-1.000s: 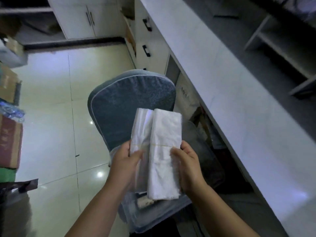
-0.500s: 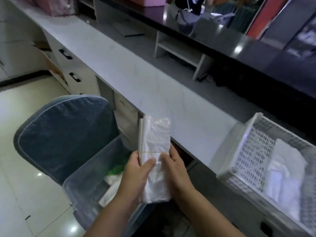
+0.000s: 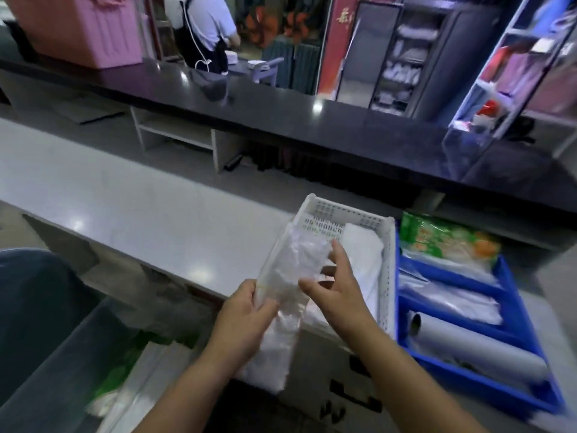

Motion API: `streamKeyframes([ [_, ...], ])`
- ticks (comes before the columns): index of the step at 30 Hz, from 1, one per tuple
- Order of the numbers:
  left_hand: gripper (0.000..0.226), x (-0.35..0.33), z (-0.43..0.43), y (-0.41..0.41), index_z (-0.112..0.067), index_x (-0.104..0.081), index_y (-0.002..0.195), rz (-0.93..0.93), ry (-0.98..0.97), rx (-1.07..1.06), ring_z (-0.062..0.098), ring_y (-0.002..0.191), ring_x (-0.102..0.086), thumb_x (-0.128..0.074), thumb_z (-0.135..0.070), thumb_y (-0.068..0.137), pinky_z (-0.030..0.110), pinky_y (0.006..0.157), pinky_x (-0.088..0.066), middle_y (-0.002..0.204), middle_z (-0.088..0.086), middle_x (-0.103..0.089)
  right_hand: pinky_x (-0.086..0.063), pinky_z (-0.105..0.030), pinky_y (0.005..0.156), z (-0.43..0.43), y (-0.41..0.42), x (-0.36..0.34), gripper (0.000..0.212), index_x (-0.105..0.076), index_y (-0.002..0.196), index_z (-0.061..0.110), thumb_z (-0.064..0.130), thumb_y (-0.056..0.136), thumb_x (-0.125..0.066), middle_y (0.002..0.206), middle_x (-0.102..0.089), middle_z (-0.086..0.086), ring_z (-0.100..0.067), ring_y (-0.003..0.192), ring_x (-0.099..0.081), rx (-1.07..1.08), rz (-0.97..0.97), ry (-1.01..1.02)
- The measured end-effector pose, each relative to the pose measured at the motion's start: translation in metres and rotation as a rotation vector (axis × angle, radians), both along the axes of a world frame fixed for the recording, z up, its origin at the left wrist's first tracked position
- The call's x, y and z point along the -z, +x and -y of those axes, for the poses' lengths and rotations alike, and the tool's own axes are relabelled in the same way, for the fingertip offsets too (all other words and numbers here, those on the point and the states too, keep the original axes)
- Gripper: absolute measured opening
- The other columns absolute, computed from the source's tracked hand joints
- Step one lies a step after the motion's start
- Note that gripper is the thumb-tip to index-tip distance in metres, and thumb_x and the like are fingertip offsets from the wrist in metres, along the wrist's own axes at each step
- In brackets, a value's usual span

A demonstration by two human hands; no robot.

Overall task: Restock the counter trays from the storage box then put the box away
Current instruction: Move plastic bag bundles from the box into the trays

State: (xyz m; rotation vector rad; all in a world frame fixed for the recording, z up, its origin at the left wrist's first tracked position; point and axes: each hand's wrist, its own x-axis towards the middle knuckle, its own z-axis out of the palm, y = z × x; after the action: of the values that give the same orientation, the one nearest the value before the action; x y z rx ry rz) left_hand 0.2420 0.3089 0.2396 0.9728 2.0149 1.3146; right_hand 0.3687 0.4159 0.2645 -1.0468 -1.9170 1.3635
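Note:
My left hand (image 3: 245, 318) grips a rubber-banded bundle of clear plastic bags (image 3: 288, 276) at its middle. The bundle's upper end leans over the left rim of a white perforated tray (image 3: 388, 270) on the counter. My right hand (image 3: 335, 287) is at the bundle's right side with fingers spread, touching it. A folded white stack (image 3: 368, 254) lies inside the white tray. The clear storage box (image 3: 78, 348) sits low at the left, with green and white packs inside.
A blue divided tray (image 3: 527, 323) right of the white one holds bag packs, a grey roll (image 3: 474, 348) and a green printed packet (image 3: 446, 237). The grey counter (image 3: 125, 207) stretches left. A dark raised counter (image 3: 312, 120) runs behind, with a pink bin (image 3: 78, 29). A person stands beyond.
My view swung right from the chair and box to the counter trays. Both hands carried the bag bundle up to the white tray, and my right hand's fingers opened.

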Motion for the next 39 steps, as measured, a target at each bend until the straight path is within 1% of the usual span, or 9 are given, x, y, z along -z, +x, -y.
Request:
streamKeyframes([
  [4,0.021,-0.010,-0.043,0.069,-0.025,-0.038,0.071,-0.417,-0.105,0.178,0.022,0.069,-0.054,-0.056,-0.030,0.080,0.035,0.056,-0.037,0.068,-0.003,-0.054,-0.020,-0.030,0.114,-0.037,0.089,-0.018,0.106,-0.007,0.148,0.024,0.030,0.069,-0.077,0.153,-0.015,0.003,-0.013,0.139,-0.016,0.071,0.262,0.562],
  [8,0.013,-0.026,-0.084,0.138,-0.024,-0.042,0.090,-0.808,-0.115,0.335,0.029,0.091,-0.060,-0.048,-0.032,0.082,0.033,0.064,-0.038,0.095,0.002,-0.066,-0.021,-0.052,0.114,-0.070,0.157,-0.042,0.095,-0.041,0.138,0.021,0.036,0.052,-0.079,0.142,-0.047,-0.006,-0.027,0.136,-0.034,-0.109,0.572,1.114],
  [12,0.028,-0.050,-0.118,0.194,-0.019,-0.060,0.092,-1.154,0.011,0.369,0.023,0.068,-0.066,-0.069,-0.036,0.072,0.028,0.050,-0.041,0.078,0.004,-0.070,-0.012,-0.054,0.117,-0.099,0.202,-0.052,0.054,-0.057,0.120,0.022,0.034,0.069,-0.071,0.119,-0.064,-0.003,-0.025,0.124,-0.049,-0.379,0.863,1.066],
  [15,0.043,-0.056,-0.136,0.222,-0.017,-0.061,0.061,-1.296,-0.012,0.448,0.015,0.036,-0.055,-0.089,-0.035,0.033,0.019,0.033,-0.031,0.046,0.005,-0.059,-0.033,-0.041,0.100,-0.116,0.225,-0.052,0.026,-0.059,0.102,0.018,0.029,0.078,-0.062,0.105,-0.066,-0.005,-0.029,0.101,-0.058,-0.402,0.985,1.018],
  [21,0.041,-0.047,-0.170,0.243,-0.019,-0.057,0.056,-1.291,-0.019,0.474,0.017,0.035,-0.052,-0.087,-0.042,0.040,0.020,0.033,-0.030,0.043,0.004,-0.056,-0.035,-0.034,0.069,-0.146,0.258,-0.042,0.021,-0.057,0.098,0.016,0.031,0.084,-0.055,0.100,-0.067,-0.006,-0.032,0.090,-0.060,-0.336,0.896,0.938],
  [26,0.031,-0.040,-0.204,0.220,-0.023,-0.051,0.092,-1.104,-0.044,0.557,0.028,0.085,-0.063,-0.058,-0.047,0.074,0.032,0.060,-0.038,0.093,0.000,-0.067,-0.048,-0.035,0.073,-0.175,0.286,-0.043,0.019,-0.057,0.098,0.021,0.034,0.084,-0.056,0.095,-0.068,-0.003,-0.026,0.082,-0.063,-0.259,0.944,0.885],
  [31,0.036,-0.041,-0.247,0.214,-0.028,-0.055,0.059,-1.207,0.075,0.671,0.013,0.040,-0.057,-0.084,-0.041,0.043,0.019,0.037,-0.029,0.048,-0.007,-0.060,-0.050,-0.034,0.075,-0.200,0.292,-0.043,0.033,-0.050,0.112,0.026,0.040,0.084,-0.059,0.109,-0.065,0.001,-0.021,0.090,-0.063,-0.162,0.944,0.820],
  [33,0.034,-0.044,-0.268,0.214,-0.027,-0.058,0.059,-1.209,0.105,0.683,0.013,0.040,-0.056,-0.085,-0.040,0.044,0.018,0.037,-0.032,0.048,-0.007,-0.061,-0.052,-0.038,0.078,-0.213,0.291,-0.040,0.048,-0.044,0.124,0.026,0.040,0.082,-0.062,0.119,-0.062,0.000,-0.024,0.096,-0.062,-0.136,0.963,0.817],
  [39,0.034,-0.031,-0.312,0.210,-0.026,-0.060,0.109,-0.904,0.170,0.690,0.024,0.096,-0.063,-0.067,-0.034,0.077,0.028,0.072,-0.043,0.106,-0.002,-0.068,-0.048,-0.032,0.069,-0.247,0.293,-0.028,0.025,-0.059,0.105,0.021,0.038,0.087,-0.056,0.096,-0.070,-0.002,-0.023,0.080,-0.064,-0.029,1.084,0.835],
])
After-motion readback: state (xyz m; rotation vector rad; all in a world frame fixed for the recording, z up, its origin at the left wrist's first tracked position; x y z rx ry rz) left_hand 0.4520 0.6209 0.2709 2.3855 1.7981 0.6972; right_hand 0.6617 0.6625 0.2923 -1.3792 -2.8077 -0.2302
